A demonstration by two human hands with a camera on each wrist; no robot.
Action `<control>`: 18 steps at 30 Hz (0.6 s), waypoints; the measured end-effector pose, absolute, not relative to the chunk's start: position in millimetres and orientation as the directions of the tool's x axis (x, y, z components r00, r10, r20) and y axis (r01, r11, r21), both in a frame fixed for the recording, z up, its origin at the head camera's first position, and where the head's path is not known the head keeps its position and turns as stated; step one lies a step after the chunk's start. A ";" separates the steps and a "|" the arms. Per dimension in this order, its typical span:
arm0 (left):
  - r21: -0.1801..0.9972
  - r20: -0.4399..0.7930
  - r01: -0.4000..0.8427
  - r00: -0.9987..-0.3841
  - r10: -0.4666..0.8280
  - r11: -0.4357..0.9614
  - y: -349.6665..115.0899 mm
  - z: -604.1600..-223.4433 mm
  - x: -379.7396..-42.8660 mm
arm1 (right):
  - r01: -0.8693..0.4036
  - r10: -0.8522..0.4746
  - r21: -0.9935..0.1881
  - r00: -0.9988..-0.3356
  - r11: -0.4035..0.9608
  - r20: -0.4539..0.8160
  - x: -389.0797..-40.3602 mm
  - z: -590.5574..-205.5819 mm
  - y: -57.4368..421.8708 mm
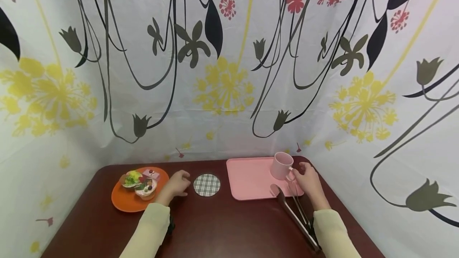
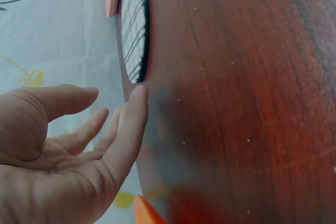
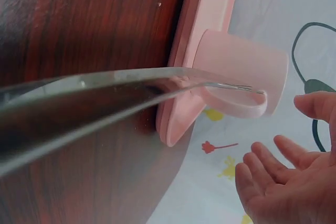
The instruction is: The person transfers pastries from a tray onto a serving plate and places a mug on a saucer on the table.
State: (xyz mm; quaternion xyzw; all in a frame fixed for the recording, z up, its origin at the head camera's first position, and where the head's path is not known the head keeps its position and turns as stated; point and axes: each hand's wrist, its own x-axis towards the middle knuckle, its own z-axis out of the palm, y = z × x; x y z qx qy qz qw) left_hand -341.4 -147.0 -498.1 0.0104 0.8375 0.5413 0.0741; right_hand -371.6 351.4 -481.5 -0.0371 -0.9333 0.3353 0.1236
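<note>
My left hand [image 1: 178,183] hovers between a round checked coaster [image 1: 206,185] and an orange plate [image 1: 122,200]. Its fingers bend loosely around nothing; the left wrist view shows the hand [image 2: 79,150] just short of the coaster [image 2: 135,30]. At the right, my right hand [image 1: 309,182] is beside a pink mug [image 1: 280,166] that stands upright on a pink tray [image 1: 247,178]. A gap separates the relaxed fingers from the mug's handle [image 3: 239,107] in the right wrist view. Metal tongs [image 1: 295,220] lean over the tray's front right corner, close to my right forearm.
On the orange plate are two toy-like cupcakes [image 1: 146,188] with colourful toppings and a small pink cake piece [image 1: 151,174]. A dark red-brown table [image 1: 215,226] bears everything. A white flowered curtain [image 1: 229,130] rises behind and along both sides.
</note>
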 end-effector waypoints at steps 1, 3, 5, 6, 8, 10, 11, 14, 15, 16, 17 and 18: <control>0.905 -0.124 -0.076 -0.988 0.089 0.419 -146.5 -498.9 -342.3 | -0.007 0.152 -0.630 -0.968 0.777 0.198 -373.1 -481.8 351.1; 0.896 -0.152 -0.101 -0.985 0.085 0.432 -145.5 -500.1 -345.0 | 0.001 0.152 -0.622 -0.970 0.783 0.190 -376.1 -482.8 350.6; 0.883 -0.180 -0.123 -0.980 0.087 0.453 -145.4 -501.4 -345.8 | 0.000 0.148 -0.620 -0.971 0.785 0.188 -377.2 -484.3 348.8; 0.877 -0.186 -0.125 -0.979 0.089 0.464 -145.1 -501.6 -346.0 | 0.000 0.147 -0.620 -0.972 0.784 0.186 -378.1 -484.9 348.0; 0.867 -0.189 -0.124 -0.978 0.087 0.483 -144.0 -502.0 -347.0 | 0.003 0.146 -0.626 -0.973 0.780 0.177 -379.6 -486.1 346.5; 0.862 -0.181 -0.119 -0.980 0.079 0.493 -142.5 -503.8 -348.3 | 0.014 0.147 -0.631 -0.977 0.776 0.158 -380.9 -487.0 345.2; 0.863 -0.181 -0.122 -0.980 0.076 0.490 -141.4 -504.5 -348.7 | 0.024 0.149 -0.634 -0.978 0.773 0.145 -381.4 -487.4 344.5; 0.874 -0.192 -0.139 -0.979 0.070 0.466 -137.4 -506.8 -349.6 | 0.044 0.151 -0.653 -0.983 0.756 0.108 -383.4 -489.3 343.7; 0.878 -0.195 -0.143 -0.978 0.069 0.458 -136.1 -507.5 -350.1 | 0.050 0.152 -0.659 -0.983 0.750 0.099 -383.9 -489.8 343.4; 0.881 -0.201 -0.149 -0.977 0.069 0.450 -134.9 -508.2 -350.7 | 0.053 0.152 -0.664 -0.984 0.746 0.092 -384.3 -490.3 343.2; 0.882 -0.203 -0.152 -0.977 0.069 0.446 -133.8 -509.1 -351.4 | 0.055 0.153 -0.668 -0.984 0.742 0.089 -385.0 -491.1 343.4; 0.881 -0.200 -0.151 -0.978 0.065 0.448 -132.9 -510.5 -352.5 | 0.056 0.154 -0.672 -0.984 0.739 0.088 -385.5 -491.8 343.4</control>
